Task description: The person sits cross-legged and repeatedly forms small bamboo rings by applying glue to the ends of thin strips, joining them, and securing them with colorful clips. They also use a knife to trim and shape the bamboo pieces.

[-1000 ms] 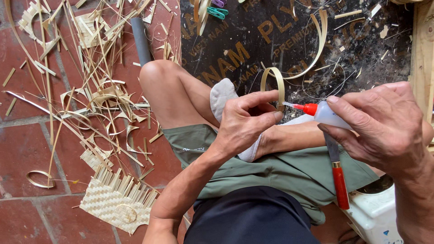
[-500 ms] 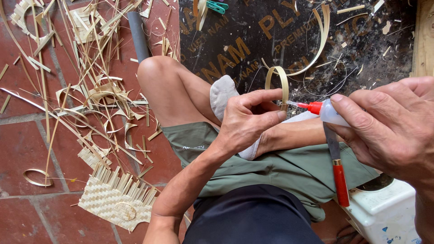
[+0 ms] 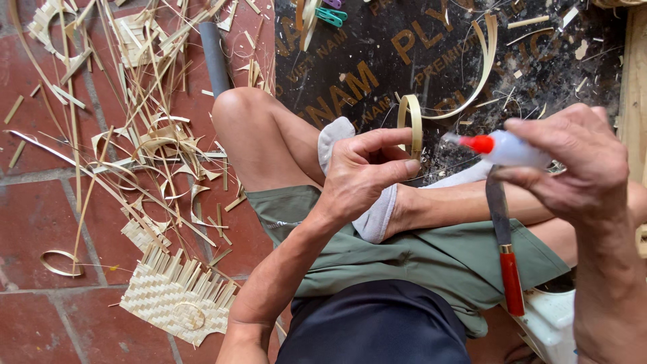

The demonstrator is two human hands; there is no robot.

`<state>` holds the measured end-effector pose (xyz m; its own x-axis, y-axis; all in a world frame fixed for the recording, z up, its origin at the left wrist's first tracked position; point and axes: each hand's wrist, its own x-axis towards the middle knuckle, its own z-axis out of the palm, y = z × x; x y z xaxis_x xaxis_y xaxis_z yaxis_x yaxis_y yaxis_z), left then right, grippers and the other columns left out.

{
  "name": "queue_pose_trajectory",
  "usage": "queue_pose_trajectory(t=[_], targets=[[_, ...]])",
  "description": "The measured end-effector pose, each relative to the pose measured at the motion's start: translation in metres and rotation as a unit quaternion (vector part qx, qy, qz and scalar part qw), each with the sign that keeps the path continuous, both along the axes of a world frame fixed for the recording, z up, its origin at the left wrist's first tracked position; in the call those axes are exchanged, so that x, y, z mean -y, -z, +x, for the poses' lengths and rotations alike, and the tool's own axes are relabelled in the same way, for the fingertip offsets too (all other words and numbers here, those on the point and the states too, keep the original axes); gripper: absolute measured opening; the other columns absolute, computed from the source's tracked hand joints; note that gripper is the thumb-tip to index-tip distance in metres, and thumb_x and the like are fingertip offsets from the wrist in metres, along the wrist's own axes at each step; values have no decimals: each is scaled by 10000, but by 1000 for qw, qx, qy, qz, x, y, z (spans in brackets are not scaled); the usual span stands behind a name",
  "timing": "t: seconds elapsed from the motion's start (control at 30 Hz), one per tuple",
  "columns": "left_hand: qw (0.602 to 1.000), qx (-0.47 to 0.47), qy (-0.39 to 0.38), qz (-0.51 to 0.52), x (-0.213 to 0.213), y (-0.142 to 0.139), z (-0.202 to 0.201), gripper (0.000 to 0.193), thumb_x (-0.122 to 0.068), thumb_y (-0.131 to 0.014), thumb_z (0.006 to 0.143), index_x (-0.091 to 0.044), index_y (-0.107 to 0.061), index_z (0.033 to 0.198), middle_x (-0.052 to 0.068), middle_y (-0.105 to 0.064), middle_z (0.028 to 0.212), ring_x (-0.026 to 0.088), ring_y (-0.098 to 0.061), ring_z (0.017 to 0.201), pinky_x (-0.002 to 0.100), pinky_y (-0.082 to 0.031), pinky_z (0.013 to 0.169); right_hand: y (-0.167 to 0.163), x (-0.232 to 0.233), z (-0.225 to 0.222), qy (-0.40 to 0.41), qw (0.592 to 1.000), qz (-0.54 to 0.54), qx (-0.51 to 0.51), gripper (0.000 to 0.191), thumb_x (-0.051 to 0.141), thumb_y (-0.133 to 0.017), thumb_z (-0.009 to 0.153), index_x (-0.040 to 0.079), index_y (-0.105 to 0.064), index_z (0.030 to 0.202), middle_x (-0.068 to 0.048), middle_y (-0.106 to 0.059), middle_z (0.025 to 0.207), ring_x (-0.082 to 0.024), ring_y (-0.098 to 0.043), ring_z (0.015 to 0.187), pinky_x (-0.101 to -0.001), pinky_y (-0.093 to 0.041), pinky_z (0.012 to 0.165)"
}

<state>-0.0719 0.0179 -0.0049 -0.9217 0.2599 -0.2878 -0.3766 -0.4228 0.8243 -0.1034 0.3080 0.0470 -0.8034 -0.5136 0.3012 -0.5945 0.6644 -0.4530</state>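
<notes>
Red brick floor (image 3: 40,216) strewn with bamboo strips and offcuts; dark printed board (image 3: 377,61) beyond the knees; person seated cross-legged in green shorts (image 3: 431,249)

Left hand (image 3: 364,175): closed in a pinch, thumb and fingertips gripping a small bamboo strip ring (image 3: 411,125), held upright just above the fingers

Right hand (image 3: 579,165): closed around a small glue bottle (image 3: 512,149) with a red nozzle, the tip pointing toward the left hand and standing just short of the ring, not touching it. Same hand also clamps a knife (image 3: 502,249), blade running down below the palm, red handle over the lap

Further items: long curved bamboo strip (image 3: 482,74) on the board above the right hand; woven bamboo mat piece (image 3: 175,303) on the floor well below and outward of the left hand; grey tube (image 3: 214,57) above the knee; teal clips (image 3: 330,15) at the board's top edge
</notes>
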Motion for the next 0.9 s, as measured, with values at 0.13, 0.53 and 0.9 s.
queue_pose_trajectory(t=[0.13,0.53,0.9], targets=[[1000,0,-1,-16,3,6,-1,392,26,-777,893,18,-692,1275,51,-737,966,88,-677,857,263,-595,799,74,-28,0,141,958,-203,148,454,195,-819,925,20,-701,1327,-88,-714,1075,-127,-693,933,-254,-577,796],[992,40,-2,-121,2,-10,16,372,59,-783,805,52,-732,1173,29,-727,821,78,-646,707,217,-504,644,213,-83,-64,357,893,-270,50,303,63,-849,825,39,-672,1070,-57,-740,977,-146,-725,886,-312,-594,797],[992,28,33,-116,-10,-7,11,370,72,-777,829,56,-735,1197,31,-719,845,66,-620,710,213,-487,640,186,-142,-47,316,944,27,-95,96,61,-645,1033,20,-722,1074,-150,-731,1069,-257,-713,934,-375,-606,837]])
